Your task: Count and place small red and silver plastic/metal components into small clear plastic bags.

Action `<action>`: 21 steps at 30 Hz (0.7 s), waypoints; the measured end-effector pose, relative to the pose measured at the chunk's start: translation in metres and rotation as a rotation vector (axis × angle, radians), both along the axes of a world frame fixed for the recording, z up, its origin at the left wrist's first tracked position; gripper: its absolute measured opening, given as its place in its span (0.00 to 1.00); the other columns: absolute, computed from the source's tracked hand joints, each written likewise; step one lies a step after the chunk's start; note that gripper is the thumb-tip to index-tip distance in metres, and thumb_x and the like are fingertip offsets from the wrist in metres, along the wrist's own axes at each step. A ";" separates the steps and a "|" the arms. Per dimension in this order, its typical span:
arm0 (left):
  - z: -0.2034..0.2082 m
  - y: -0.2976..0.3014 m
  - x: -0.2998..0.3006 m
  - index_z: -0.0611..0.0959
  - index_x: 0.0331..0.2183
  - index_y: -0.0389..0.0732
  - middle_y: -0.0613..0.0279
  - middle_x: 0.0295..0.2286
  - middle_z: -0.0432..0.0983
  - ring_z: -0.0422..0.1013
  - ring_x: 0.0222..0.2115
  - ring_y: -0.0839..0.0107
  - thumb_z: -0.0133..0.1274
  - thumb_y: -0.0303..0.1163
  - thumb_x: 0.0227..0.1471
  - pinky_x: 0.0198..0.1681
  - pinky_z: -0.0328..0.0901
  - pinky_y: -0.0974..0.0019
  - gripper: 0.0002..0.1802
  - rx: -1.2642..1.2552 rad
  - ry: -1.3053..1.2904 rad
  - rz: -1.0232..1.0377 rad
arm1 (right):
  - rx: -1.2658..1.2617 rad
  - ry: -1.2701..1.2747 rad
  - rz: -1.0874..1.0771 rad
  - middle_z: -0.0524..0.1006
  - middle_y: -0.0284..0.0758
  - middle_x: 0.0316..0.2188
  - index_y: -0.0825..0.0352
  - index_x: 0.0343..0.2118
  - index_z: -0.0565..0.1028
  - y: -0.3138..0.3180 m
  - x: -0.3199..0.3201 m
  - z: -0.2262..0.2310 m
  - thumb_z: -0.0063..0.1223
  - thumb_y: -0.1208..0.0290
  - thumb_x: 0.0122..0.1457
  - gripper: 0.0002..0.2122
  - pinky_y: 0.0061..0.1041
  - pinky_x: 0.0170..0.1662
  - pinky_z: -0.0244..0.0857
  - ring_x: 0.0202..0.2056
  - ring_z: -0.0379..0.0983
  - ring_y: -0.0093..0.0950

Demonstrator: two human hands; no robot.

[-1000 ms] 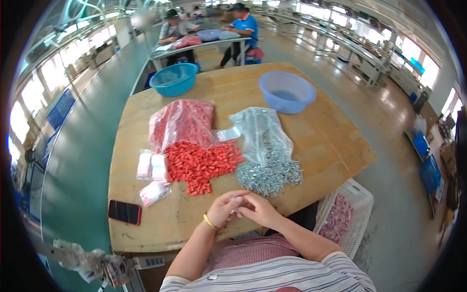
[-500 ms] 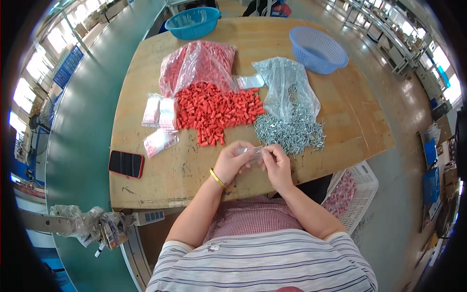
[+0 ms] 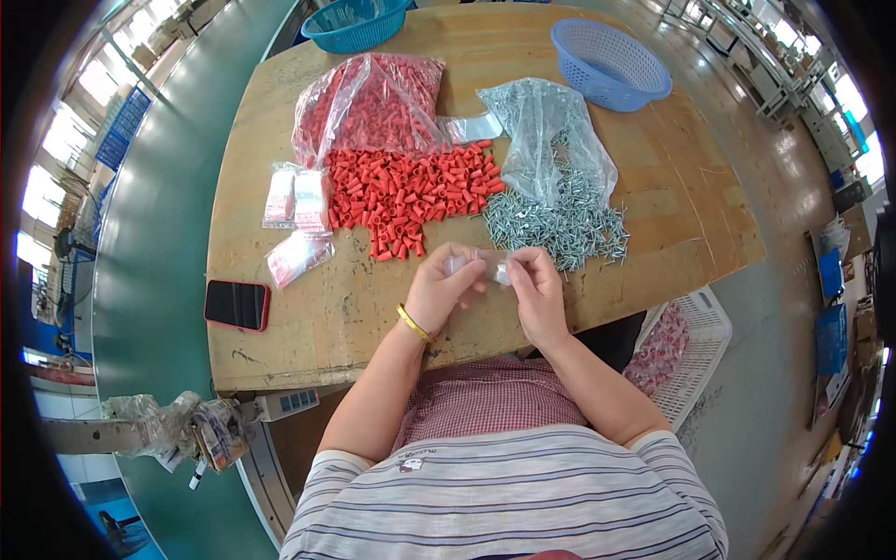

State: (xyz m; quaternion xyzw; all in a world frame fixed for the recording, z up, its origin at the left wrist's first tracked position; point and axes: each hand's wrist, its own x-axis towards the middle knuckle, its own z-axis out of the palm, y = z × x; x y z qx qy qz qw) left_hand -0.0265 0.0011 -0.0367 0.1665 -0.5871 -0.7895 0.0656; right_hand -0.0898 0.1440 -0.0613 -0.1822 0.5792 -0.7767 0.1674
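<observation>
My left hand [image 3: 437, 291] and my right hand [image 3: 539, 301] meet just above the table's near edge, fingers pinched on a small clear plastic bag [image 3: 489, 265] stretched between them. A whitish bit shows at my right fingertips, too small to make out. Beyond my left hand spreads a heap of red plastic plugs [image 3: 401, 198], spilling from a large clear bag [image 3: 373, 105]. Past my right hand lies a pile of silver screws [image 3: 558, 231], with a cloudy plastic bag [image 3: 537, 131] over its far part. Small flat zip bags [image 3: 301, 254] rest left of the red heap.
A phone [image 3: 236, 305] lies on the wooden table [image 3: 317, 322] at the left. Toward the back stand a teal basket [image 3: 355, 26] and a lavender basket [image 3: 611, 67]. Below the right edge, a white crate [image 3: 700, 345] holds red-and-clear packets. A wrapped metal arm [image 3: 121, 432] juts in at lower left.
The view has tilted, so the table things sit higher in the picture. My hands have drawn slightly apart at the small bag, and a whitish bit now shows at my right fingertips.
</observation>
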 end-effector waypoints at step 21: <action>-0.012 0.003 0.005 0.78 0.29 0.38 0.76 0.23 0.69 0.60 0.24 0.87 0.58 0.27 0.52 0.27 0.56 0.80 0.05 -0.318 0.079 -0.006 | 0.081 -0.001 0.112 0.74 0.27 0.32 0.69 0.39 0.73 0.006 -0.003 0.000 0.48 0.74 0.63 0.06 0.15 0.40 0.63 0.35 0.68 0.14</action>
